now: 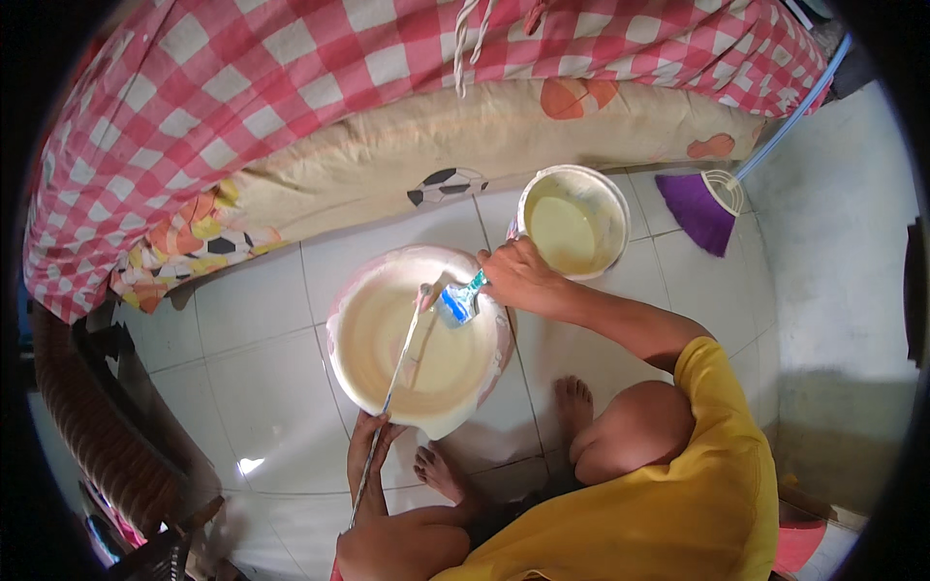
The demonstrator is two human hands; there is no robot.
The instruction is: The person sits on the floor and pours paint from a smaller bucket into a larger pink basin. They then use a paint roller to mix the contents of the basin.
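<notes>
Brush and rod held over a basin. The right hand [518, 271] was closed around the green handle [479, 280] of a wide brush [457, 307], whose head projected leftward from the fingers, above the basin [356, 334]. The left hand [373, 441] was narrowed about a thin rod [405, 349]; whether its fingers also gripped the near rim could not be told. From the left hand the rod ran forward to a knobbed end [423, 293], just beside the brush head, and backward past the wrist. Contact between brush and knob could not be judged from this view. The pale basin lay directly ahead of the left hand and to the left of the right hand. A bucket [608, 213] holding yellowish liquid [562, 237] stood just ahead and to the right of the right hand, on the tiled floor [252, 387].

The step in hand was judged to be handling brush and rod together above the basin. Done well, it called for a steady rod in the left hand, short controlled brush movements from the right, and both heads kept inside the rim, so that drips would fall within.
</notes>
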